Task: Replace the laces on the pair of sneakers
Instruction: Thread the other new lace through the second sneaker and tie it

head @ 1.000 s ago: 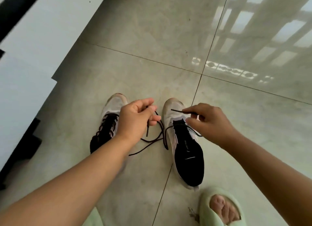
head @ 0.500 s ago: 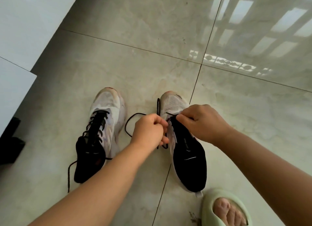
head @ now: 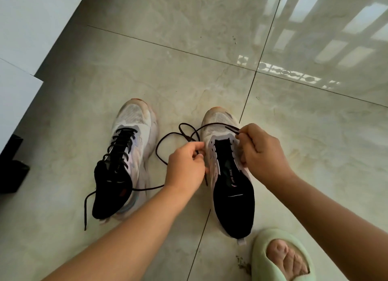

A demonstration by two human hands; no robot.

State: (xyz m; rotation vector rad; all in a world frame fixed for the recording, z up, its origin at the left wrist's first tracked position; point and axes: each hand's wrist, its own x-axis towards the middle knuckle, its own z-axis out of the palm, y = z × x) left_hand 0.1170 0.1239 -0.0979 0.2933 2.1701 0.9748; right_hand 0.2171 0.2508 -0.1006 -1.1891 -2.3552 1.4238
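At frame centre, both hands, left hand [head: 185,165] and right hand [head: 259,152], pinched the dark lace [head: 168,136] taut over the unlaced sneaker [head: 228,175], seemingly for threading.

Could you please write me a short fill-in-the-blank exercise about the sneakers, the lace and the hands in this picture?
1. The sneaker whose eyelets are already laced lies on the ____ side of the picture.
2. The right hand pinches one end of the ____ above the unlaced sneaker.
3. The left hand grips the dark lace between the two ____.
4. The foot at the bottom edge wears a pale ____ slipper.

Missing words: left; lace; sneakers; green
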